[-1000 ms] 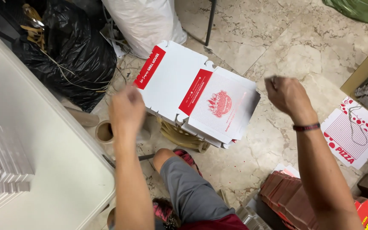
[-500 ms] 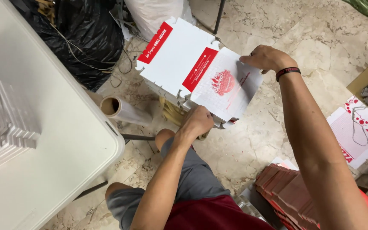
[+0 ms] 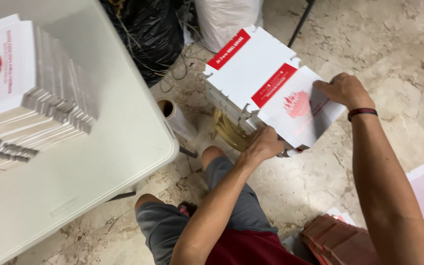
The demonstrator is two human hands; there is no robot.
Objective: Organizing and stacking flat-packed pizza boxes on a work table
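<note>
A white cardboard pizza box (image 3: pixel 266 78) with red panels and a red emblem sits half folded on a stack of boxes over the marble floor. My left hand (image 3: pixel 265 142) grips its near edge, fingers curled over the flap. My right hand (image 3: pixel 342 90) presses on the far right part of the lid, fingers wrapped on its edge. A dark band circles my right wrist.
A white folding table (image 3: pixel 99 162) at left carries a pile of flat box blanks (image 3: pixel 30 93). A roll of clear film (image 3: pixel 175 118) stands by the table corner. Black (image 3: pixel 145 29) and white (image 3: pixel 229 17) bags lie behind. Reddish flat items (image 3: pixel 339 240) lie at lower right.
Both hands came down from raised fists onto the box; the left slid to its near edge, the right to the lid. The view shifted, bringing the blank stack in.
</note>
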